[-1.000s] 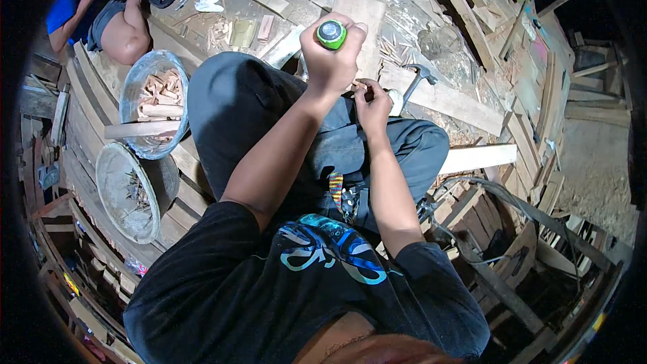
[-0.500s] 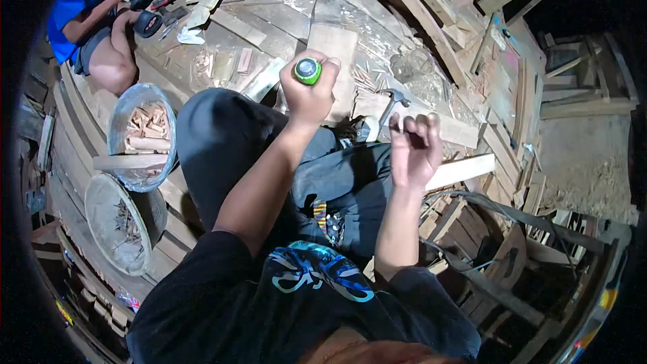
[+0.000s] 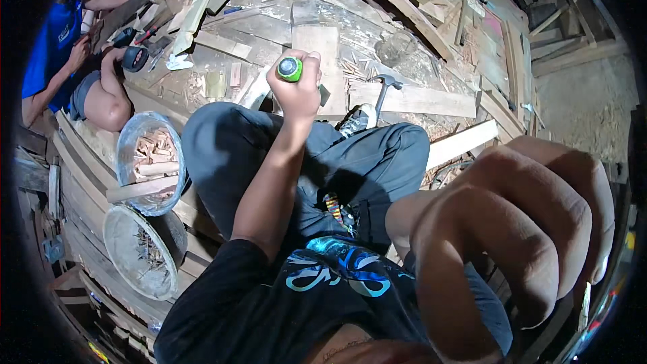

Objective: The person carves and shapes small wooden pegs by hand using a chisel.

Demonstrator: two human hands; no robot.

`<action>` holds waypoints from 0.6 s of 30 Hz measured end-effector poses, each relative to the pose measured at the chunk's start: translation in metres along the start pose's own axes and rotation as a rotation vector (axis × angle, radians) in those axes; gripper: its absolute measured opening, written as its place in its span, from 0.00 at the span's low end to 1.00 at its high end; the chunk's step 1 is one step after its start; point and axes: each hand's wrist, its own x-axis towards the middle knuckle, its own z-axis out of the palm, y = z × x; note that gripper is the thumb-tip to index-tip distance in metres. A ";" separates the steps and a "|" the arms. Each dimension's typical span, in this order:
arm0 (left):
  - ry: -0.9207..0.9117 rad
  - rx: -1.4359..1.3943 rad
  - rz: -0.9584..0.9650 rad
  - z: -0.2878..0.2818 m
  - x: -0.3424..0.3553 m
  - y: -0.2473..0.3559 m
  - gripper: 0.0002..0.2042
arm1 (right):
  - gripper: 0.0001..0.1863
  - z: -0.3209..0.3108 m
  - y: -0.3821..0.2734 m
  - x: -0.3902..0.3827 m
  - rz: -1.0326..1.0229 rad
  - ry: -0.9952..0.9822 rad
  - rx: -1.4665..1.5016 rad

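Observation:
My left hand [image 3: 296, 94] is closed around the upright handle of a green-handled tool [image 3: 290, 69] with a round pale cap. The tool's lower end is mostly hidden below my fist, which is over a flat wooden board [image 3: 322, 44]. Large and close at the lower right, my right hand [image 3: 505, 222] is raised with its fingers loosely bent and apart. Nothing shows in it, though some fingertips are hidden. A claw hammer [image 3: 384, 87] lies beyond my shoe [image 3: 357, 121], its head on a long plank [image 3: 431, 100].
Left of my knee stand a bucket [image 3: 121, 152] of wood pieces and a bucket [image 3: 114, 243] holding what look like nails. At the upper left a person in blue [image 3: 50, 54] holds a dark board [image 3: 131, 7]. Timber [image 3: 397, 13] is stacked along the far side.
My right hand has come up and toward me from above my knee. My left hand still grips the green tool. The view has shifted slightly, and the other person now holds a board.

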 end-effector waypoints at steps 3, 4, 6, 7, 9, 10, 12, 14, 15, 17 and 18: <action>-0.005 -0.066 -0.002 0.009 -0.003 0.002 0.06 | 0.09 0.011 0.004 0.000 0.026 0.040 -0.023; 0.001 -0.060 -0.005 0.007 -0.002 0.002 0.06 | 0.10 0.013 0.006 -0.001 0.033 0.053 -0.024; -0.007 -0.011 -0.015 0.002 -0.005 0.006 0.05 | 0.12 0.021 0.008 -0.006 0.039 0.092 -0.031; -0.030 0.011 0.019 0.003 -0.003 0.003 0.06 | 0.12 0.022 0.006 -0.005 0.049 0.074 -0.037; 0.025 -0.008 0.013 0.002 -0.003 0.001 0.07 | 0.11 0.019 0.010 -0.001 0.073 0.050 -0.041; 0.028 -0.011 0.020 0.002 -0.003 0.003 0.07 | 0.11 0.014 0.012 0.000 0.091 0.039 -0.040; 0.007 -0.009 0.011 0.002 -0.003 0.006 0.07 | 0.11 0.012 0.012 0.004 0.114 0.016 -0.040; 0.007 0.018 0.033 0.000 -0.002 0.006 0.07 | 0.11 0.010 0.017 0.005 0.136 0.005 -0.033; 0.004 0.045 0.052 -0.001 -0.002 0.006 0.07 | 0.11 0.009 0.018 0.007 0.146 -0.003 -0.027; -0.006 0.065 0.066 -0.002 -0.001 0.002 0.07 | 0.10 0.009 0.018 0.008 0.164 -0.010 -0.035; -0.013 0.064 0.072 -0.002 -0.001 0.001 0.08 | 0.10 0.008 0.018 0.008 0.166 -0.012 -0.038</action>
